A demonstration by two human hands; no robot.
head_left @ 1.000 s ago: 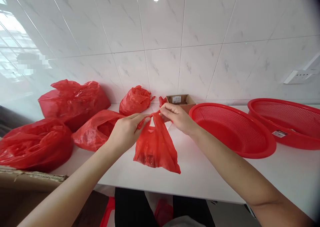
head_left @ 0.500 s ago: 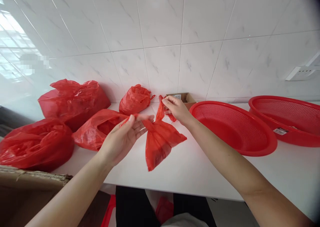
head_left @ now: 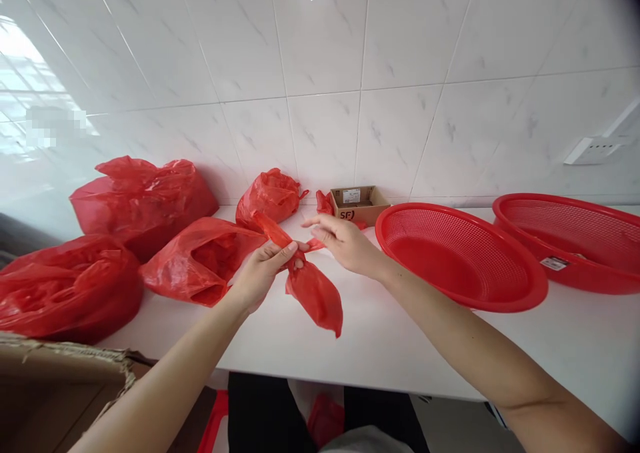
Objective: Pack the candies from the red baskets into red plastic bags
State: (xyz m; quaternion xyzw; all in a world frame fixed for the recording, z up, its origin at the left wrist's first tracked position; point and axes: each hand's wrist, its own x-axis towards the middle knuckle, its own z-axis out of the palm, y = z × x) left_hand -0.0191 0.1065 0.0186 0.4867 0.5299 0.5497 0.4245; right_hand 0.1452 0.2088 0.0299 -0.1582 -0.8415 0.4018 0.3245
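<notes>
A small red plastic bag (head_left: 313,290) hangs above the white counter (head_left: 390,340), its neck gathered tight. My left hand (head_left: 265,270) is closed on that neck, with one handle sticking up to the left. My right hand (head_left: 340,240) pinches the other handle of the small red bag just to the right of the neck, its remaining fingers loosely extended. The bag's body droops toward the counter below both hands.
Several filled red bags (head_left: 145,196) lie to the left and behind. A small cardboard box (head_left: 357,203) stands at the wall. Two red mesh baskets (head_left: 460,256) (head_left: 575,236) sit on the right. A large cardboard box (head_left: 55,386) is at lower left.
The bag hung open by both handles, then its mouth was drawn together. Now the neck is bunched in my left hand and the bag looks narrower and twisted.
</notes>
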